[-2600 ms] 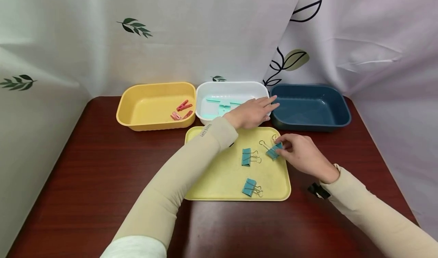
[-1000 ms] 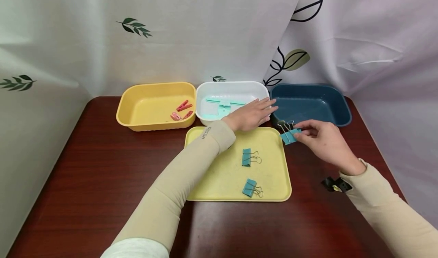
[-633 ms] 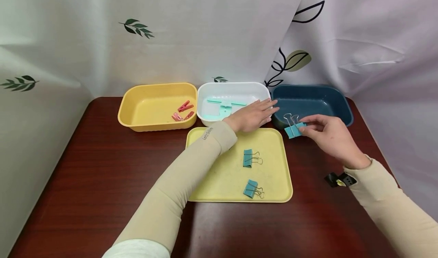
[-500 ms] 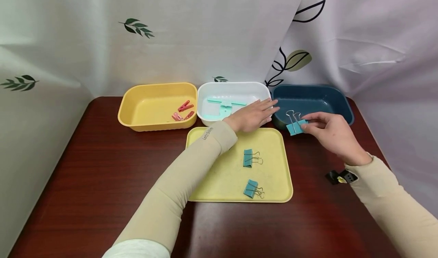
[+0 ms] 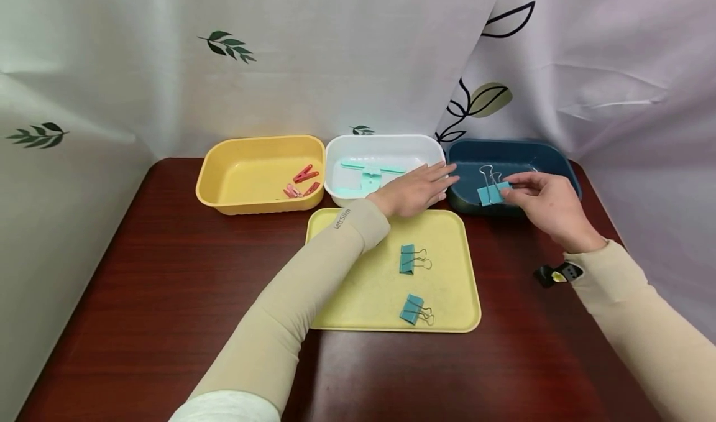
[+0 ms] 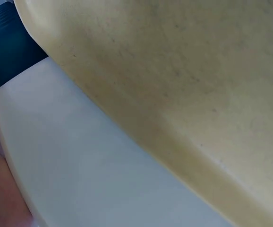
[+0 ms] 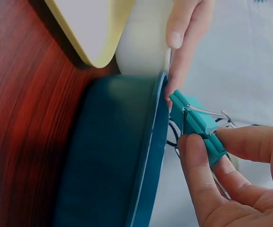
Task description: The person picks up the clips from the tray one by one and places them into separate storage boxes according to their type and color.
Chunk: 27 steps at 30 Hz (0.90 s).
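Note:
My right hand [image 5: 550, 207] pinches a teal binder clip [image 5: 495, 193] between thumb and fingers, its wire handles pointing up. In the head view the clip is over the near rim of the dark blue bin [image 5: 464, 203]; the right wrist view shows the same binder clip [image 7: 198, 125] just above that bin's rim. With fingers straight, my left hand [image 5: 416, 189] lies across the front right rim of the white bin [image 5: 386, 140], fingertips reaching the blue bin's edge. On the yellow tray [image 5: 358, 291] lie two more binder clips, an upper clip [image 5: 408, 259] and a lower clip [image 5: 413, 309].
The yellow bin [image 5: 224, 179] at the left holds several red and pink clothespins [image 5: 305, 173]. Mint-green clips [image 5: 370, 179] lie inside the white bin. All three bins stand in a row against a white curtain [image 5: 335, 55] on the dark red wooden table [image 5: 168, 285].
My right hand has lifted the binder clip off the tray's upper right and carried it right and away to the blue bin. The left hand has kept its place.

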Each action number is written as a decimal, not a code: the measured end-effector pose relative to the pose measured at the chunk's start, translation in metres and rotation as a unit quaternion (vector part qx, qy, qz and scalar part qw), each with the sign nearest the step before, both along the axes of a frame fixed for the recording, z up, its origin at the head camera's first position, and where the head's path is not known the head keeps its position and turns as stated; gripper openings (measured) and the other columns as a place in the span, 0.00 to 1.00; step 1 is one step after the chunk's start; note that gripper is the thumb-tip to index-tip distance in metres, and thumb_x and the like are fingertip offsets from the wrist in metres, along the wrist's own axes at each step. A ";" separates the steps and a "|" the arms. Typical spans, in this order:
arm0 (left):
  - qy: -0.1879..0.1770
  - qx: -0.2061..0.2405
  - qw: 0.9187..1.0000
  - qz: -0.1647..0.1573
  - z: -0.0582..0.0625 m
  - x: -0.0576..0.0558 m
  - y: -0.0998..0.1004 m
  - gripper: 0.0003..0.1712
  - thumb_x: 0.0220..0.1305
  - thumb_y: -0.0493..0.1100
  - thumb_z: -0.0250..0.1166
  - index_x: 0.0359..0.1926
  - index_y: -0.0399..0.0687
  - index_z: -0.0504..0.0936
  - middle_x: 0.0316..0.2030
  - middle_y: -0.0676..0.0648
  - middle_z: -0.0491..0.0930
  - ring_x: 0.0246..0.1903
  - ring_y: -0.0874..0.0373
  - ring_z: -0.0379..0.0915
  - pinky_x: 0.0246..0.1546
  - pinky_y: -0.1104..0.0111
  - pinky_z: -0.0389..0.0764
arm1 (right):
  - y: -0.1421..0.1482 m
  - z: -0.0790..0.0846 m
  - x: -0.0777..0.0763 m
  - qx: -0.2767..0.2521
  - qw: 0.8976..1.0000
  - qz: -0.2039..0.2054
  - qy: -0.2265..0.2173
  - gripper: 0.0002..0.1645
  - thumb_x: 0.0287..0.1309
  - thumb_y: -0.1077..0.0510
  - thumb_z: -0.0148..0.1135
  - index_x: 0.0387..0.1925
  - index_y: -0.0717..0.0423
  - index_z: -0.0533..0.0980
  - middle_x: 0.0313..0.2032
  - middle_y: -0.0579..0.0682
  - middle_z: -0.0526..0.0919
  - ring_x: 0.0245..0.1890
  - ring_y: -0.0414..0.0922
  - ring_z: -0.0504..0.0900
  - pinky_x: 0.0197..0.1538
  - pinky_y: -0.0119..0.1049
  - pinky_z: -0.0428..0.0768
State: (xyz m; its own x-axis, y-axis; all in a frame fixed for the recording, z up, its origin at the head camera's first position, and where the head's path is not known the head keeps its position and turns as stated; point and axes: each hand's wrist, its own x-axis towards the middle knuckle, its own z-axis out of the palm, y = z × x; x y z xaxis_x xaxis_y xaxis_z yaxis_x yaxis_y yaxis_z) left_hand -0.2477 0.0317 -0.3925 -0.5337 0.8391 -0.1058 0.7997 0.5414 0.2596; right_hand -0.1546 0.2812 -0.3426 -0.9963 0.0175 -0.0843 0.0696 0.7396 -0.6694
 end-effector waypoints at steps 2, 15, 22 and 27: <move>0.002 0.002 1.000 0.000 -0.001 0.000 0.000 0.31 0.83 0.50 0.37 0.80 0.50 0.49 0.80 0.48 0.38 0.78 0.54 0.27 0.75 0.64 0.33 | 0.001 -0.001 -0.003 -0.003 1.000 -0.003 -0.003 0.33 0.70 0.39 0.57 0.62 0.60 0.75 0.56 0.61 0.80 0.51 0.52 0.80 0.41 0.29 0.75; 0.004 0.004 1.000 0.000 -0.002 0.000 0.000 0.31 0.83 0.51 0.37 0.80 0.51 0.49 0.80 0.48 0.39 0.78 0.54 0.27 0.75 0.66 0.31 | 0.002 -0.009 -0.031 -0.028 0.999 -0.027 -0.024 0.34 0.70 0.40 0.57 0.62 0.63 0.74 0.54 0.61 0.80 0.43 0.40 0.81 0.50 0.40 0.78; 0.004 0.003 1.000 0.004 -0.003 -0.001 0.000 0.31 0.83 0.51 0.37 0.81 0.52 0.49 0.80 0.49 0.38 0.78 0.55 0.27 0.74 0.66 0.31 | 0.000 -0.011 -0.049 -0.063 0.997 -0.018 -0.044 0.31 0.71 0.46 0.58 0.61 0.67 0.73 0.54 0.64 0.79 0.36 0.30 0.83 0.61 0.54 0.75; 0.000 0.006 1.000 0.005 -0.002 -0.001 0.000 0.30 0.83 0.51 0.38 0.80 0.52 0.50 0.80 0.49 0.39 0.78 0.55 0.27 0.74 0.66 0.31 | -0.003 -0.013 -0.060 -0.079 0.995 0.001 -0.063 0.29 0.73 0.51 0.57 0.62 0.71 0.71 0.56 0.66 0.76 0.37 0.31 0.84 0.61 0.53 0.74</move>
